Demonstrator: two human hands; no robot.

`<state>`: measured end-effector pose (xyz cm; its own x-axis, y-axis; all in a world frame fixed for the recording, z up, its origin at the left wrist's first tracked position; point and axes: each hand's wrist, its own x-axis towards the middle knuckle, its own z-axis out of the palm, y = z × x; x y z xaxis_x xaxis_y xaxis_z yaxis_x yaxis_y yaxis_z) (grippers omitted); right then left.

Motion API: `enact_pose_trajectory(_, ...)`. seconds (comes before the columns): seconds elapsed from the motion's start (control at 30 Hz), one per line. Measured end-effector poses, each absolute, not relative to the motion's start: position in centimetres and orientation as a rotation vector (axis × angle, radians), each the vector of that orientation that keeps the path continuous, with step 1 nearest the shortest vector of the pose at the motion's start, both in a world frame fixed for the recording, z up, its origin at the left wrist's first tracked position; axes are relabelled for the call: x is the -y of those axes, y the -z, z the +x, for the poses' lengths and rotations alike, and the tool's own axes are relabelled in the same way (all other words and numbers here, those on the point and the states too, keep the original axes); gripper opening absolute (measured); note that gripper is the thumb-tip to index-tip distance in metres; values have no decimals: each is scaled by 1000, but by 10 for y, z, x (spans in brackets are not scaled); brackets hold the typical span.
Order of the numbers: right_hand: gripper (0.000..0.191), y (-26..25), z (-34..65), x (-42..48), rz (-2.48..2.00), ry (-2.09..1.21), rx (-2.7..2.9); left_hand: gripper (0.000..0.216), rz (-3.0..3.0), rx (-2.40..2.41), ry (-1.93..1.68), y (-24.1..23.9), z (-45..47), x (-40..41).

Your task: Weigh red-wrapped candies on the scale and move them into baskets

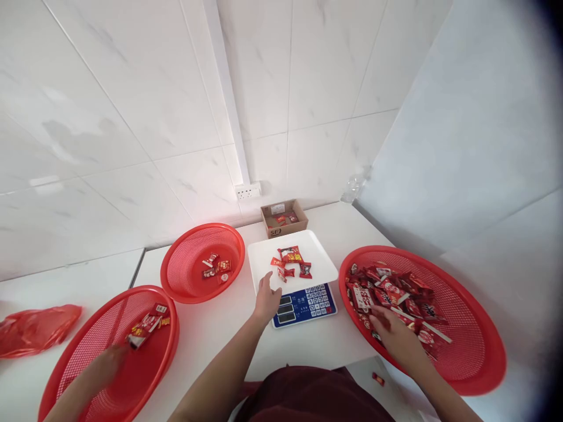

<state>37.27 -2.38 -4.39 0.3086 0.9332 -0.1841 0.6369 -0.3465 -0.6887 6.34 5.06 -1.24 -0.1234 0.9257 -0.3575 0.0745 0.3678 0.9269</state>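
My left hand [267,300] reaches over the near edge of the scale's white pan [259,258], thumb and fingers apart, holding nothing. Several small red wrapped snacks [291,254] lie on the pan just beyond my fingertips. Below the pan shows the scale's blue keypad [303,305]. My right hand [393,334] dips into the large red basket [479,351] on the right, which holds a heap of red snack packets [396,290]. Its fingers are curled among the packets beside a white-labelled one; whatever they grip is hidden.
Another person's hand [108,366] is in the left red basket [57,375], near some packets. A smaller red basket [176,258] with a few packets and a cardboard box [285,225] stand farther back. A red plastic bag [39,331] lies far left. Walls border the table [264,363].
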Motion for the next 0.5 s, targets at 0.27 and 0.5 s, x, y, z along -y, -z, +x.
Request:
enact_pose_trajectory(0.27, 46, 74, 353, 40, -2073, -781, 1661, 26, 1041, -1455, -975, 13, 76, -56)
enact_pose_trajectory(0.5, 45, 66, 350, 42, -2126, -765, 1657, 31, 881, -1430, -987, -5, 81, -70)
